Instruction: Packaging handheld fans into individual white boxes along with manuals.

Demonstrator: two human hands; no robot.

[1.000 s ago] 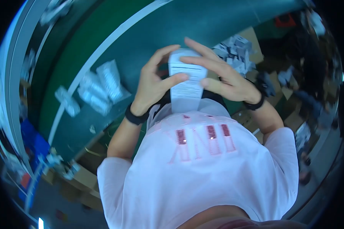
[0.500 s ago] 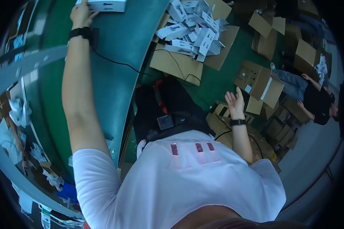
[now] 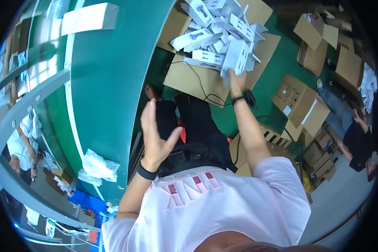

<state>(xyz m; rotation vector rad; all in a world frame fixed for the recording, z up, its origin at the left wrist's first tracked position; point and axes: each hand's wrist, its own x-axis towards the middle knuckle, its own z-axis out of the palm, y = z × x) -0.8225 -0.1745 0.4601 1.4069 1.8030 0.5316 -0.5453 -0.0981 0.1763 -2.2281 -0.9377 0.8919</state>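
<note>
Apparently, the right hand [image 3: 237, 80] grips, fingers and thumb on its near end, a white oblong cardboard box [image 3: 237, 54] at upper centre, amid loosely piled white boxes [image 3: 193, 38] in a brown cardboard carton [image 3: 178, 77]; a hasty tug could spill neighbours. Left of centre, the left hand [image 3: 154, 140] is empty, fingers extended.

A green work table [image 3: 109, 84] runs along the left, with a white stripe [image 3: 74, 122] down its length. On it lie 1 long white box [image 3: 90, 19] at the upper end, across the stripe, and a small group of clear plastic pouches [image 3: 100, 166] near the lower end. To the right is a green floor [image 3: 286, 61]. On it stand an open brown carton [image 3: 193, 80] beside the table and, farther right, 2 more open cartons [image 3: 296, 101].
</note>
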